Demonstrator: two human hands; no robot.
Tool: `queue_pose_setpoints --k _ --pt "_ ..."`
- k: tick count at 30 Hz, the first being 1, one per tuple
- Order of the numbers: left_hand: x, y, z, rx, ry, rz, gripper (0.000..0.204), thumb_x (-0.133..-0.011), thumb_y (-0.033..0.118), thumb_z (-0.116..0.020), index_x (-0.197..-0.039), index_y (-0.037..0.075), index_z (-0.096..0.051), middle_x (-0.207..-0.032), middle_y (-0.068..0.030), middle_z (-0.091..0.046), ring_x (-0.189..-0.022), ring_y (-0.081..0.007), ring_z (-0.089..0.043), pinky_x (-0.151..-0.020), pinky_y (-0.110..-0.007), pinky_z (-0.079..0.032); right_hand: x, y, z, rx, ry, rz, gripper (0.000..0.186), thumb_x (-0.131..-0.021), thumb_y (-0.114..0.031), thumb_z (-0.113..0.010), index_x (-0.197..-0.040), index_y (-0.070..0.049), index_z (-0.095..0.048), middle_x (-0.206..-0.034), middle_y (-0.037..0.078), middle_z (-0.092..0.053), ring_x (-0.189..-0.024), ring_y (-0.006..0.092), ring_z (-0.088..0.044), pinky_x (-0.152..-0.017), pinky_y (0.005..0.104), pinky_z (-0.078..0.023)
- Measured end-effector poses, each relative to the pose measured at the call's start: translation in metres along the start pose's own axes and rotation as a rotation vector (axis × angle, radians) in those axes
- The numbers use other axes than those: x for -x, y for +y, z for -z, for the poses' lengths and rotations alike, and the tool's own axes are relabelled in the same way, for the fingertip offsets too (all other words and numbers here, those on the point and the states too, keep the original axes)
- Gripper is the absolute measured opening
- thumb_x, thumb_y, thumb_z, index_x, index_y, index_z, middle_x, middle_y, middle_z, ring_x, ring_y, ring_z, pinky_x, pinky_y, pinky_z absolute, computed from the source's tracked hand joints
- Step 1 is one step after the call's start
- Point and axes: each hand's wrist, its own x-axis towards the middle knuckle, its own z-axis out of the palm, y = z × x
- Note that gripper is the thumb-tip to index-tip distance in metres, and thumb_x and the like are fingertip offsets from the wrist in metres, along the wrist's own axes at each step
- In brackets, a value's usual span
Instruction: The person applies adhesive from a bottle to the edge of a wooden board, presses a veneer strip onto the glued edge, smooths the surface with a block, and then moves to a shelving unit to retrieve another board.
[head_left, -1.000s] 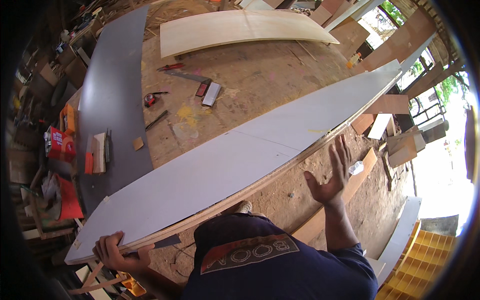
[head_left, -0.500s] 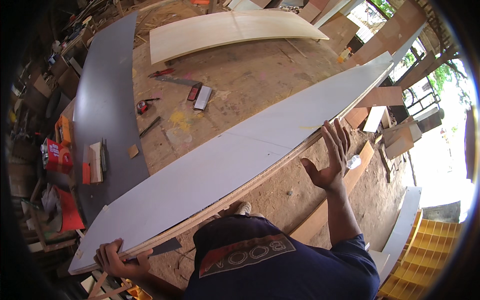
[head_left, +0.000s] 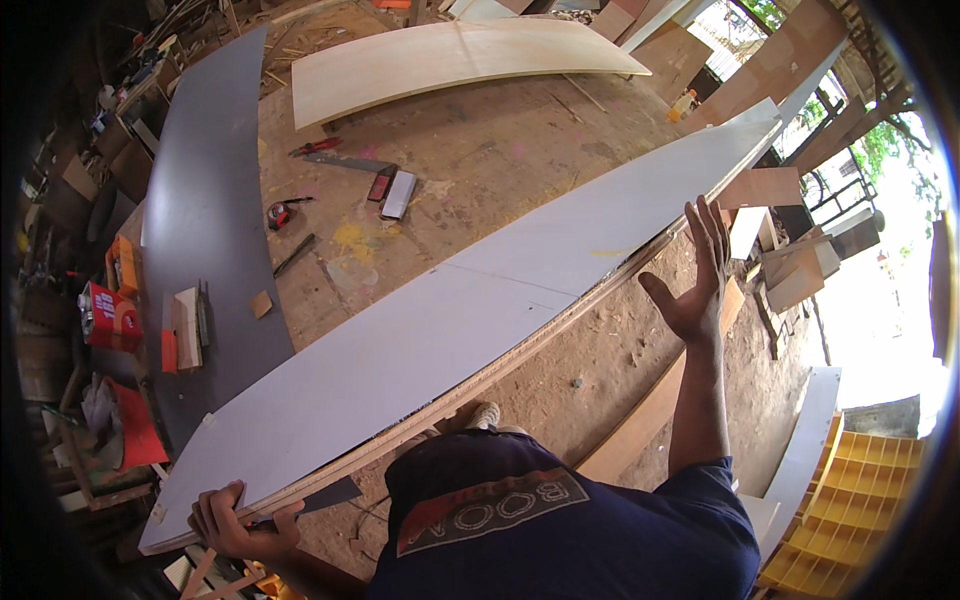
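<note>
A long board with a pale grey-white face (head_left: 400,350) lies diagonally across the work table, from lower left to upper right. Its layered wooden edge faces me, and a dark gap shows along parts of that edge under the pale sheet. Near the lower left end, my left hand (head_left: 232,520) is closed around the edge, fingers on top. My right hand (head_left: 697,285) is open beside the same edge, toward the far right end. Its fingers are spread and upright, with the fingertips close to the edge; whether they touch it I cannot tell.
On the wooden table (head_left: 480,180) lie a tape measure (head_left: 279,214), a try square (head_left: 392,188) and red-handled pliers (head_left: 318,147). A dark grey sheet (head_left: 205,200) lies left, a plywood panel (head_left: 470,65) at the back. A red can (head_left: 108,317) stands left; a plank (head_left: 640,415) lies on the floor.
My right hand has slid up and to the right along the board's edge, its arm stretched farther. The left hand keeps its hold near the lower left end. The view has shifted slightly.
</note>
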Motion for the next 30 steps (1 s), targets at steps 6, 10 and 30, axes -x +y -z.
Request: queue_pose_setpoints --k 6,10,30 --pt "0.002 0.001 0.002 0.007 -0.005 0.004 0.088 -0.08 0.094 -0.06 -0.09 0.006 -0.061 -0.079 -0.0108 -0.055 -0.076 -0.036 -0.06 -0.074 -0.046 -0.042 0.012 0.011 0.0 -0.099 -0.022 -0.028 0.104 -0.077 -0.049 -0.092 -0.162 -0.008 -0.047 -0.17 0.021 -0.04 -0.159 0.0429 -0.033 -0.128 0.0581 -0.028" --pt "0.003 -0.001 0.001 -0.004 -0.004 0.001 0.087 -0.08 0.092 -0.062 -0.09 0.006 -0.06 -0.079 -0.0108 -0.054 -0.076 -0.0359 -0.06 -0.074 -0.047 -0.043 0.021 0.023 -0.008 -0.158 -0.027 -0.012 0.106 -0.076 -0.053 -0.093 -0.161 -0.008 -0.048 -0.171 0.022 -0.038 -0.159 0.0451 -0.031 -0.127 0.0594 -0.028" --pt "0.022 0.002 0.002 0.046 -0.014 -0.01 0.08 -0.086 0.085 -0.059 -0.092 0.005 -0.063 -0.076 -0.0113 -0.057 -0.071 -0.0333 -0.06 -0.071 -0.046 -0.044 0.0 0.052 0.045 -0.055 -0.207 -0.091 0.082 -0.08 -0.071 -0.079 -0.139 -0.014 -0.072 -0.171 0.018 -0.041 -0.164 0.044 -0.022 -0.129 0.0642 -0.023"
